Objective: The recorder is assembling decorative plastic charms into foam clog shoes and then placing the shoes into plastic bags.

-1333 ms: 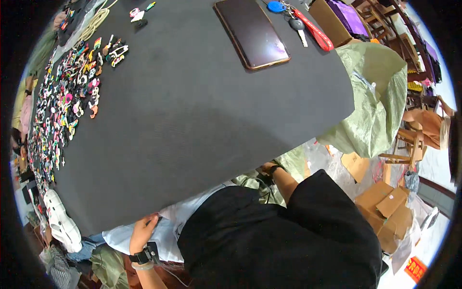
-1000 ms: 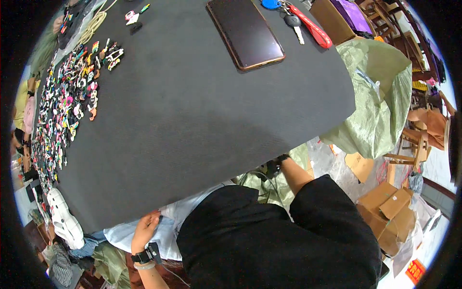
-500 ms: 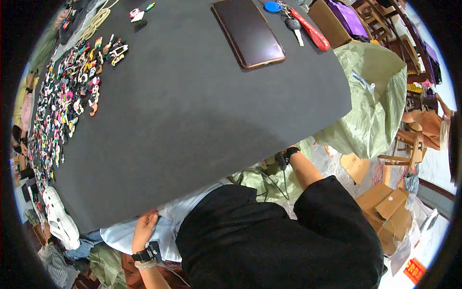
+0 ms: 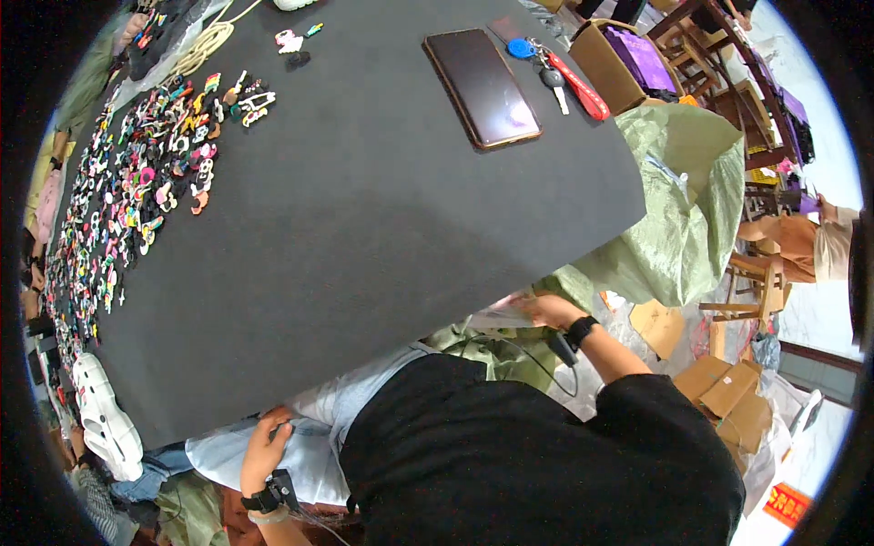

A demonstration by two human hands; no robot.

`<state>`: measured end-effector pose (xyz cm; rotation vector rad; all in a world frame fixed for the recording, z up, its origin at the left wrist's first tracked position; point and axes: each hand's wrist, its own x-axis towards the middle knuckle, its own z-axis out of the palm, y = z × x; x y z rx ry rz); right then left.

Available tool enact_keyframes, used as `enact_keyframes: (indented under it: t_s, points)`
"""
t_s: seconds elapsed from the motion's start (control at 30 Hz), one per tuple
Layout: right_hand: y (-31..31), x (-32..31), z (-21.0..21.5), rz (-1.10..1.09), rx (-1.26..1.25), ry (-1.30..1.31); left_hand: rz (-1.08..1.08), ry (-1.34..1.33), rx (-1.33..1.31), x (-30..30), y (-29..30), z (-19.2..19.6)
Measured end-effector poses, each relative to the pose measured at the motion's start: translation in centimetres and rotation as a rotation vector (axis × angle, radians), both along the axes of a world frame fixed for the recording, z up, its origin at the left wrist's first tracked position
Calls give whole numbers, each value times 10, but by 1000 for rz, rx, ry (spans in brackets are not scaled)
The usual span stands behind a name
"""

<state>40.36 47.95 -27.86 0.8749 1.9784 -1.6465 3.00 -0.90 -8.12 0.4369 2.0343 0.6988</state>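
My right hand point(image 4: 553, 311) is just below the table's front edge, closed on a clear plastic bag point(image 4: 499, 315); part of the bag is hidden under the tabletop. A black band and a small dark device are at that wrist. My left hand point(image 4: 265, 444) rests over my light-blue trousers by the front edge, holding nothing I can see. Its fingers are loosely bent and apart from the thumb, the tips partly hidden. Nearest to it on the table's left corner is a white clog point(image 4: 105, 414). Small colourful rubber charms point(image 4: 137, 196) are heaped along the left side.
On the dark tabletop point(image 4: 346, 246) lie a phone point(image 4: 482, 89) and keys with a red strap point(image 4: 577, 84). Two or three loose charms point(image 4: 289, 42) sit farther back. A pale green woven sack point(image 4: 678, 218) hangs at the right edge. Cardboard boxes point(image 4: 724, 396) stand on the floor.
My right hand has come out from beneath the table edge, with clear plastic now showing in it. The left hand has shifted slightly down and left. The view has moved a little.
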Motion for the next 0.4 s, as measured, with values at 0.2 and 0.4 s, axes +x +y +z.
enact_keyframes:
  t_s: [0.2, 0.4]
  points:
    - [19, -42, 233, 169, -21, -184, -131, 112, 64, -4, 8, 45]
    - [65, 17, 321, 340, -21, 584, -261, 165, 221, -5, 3, 64]
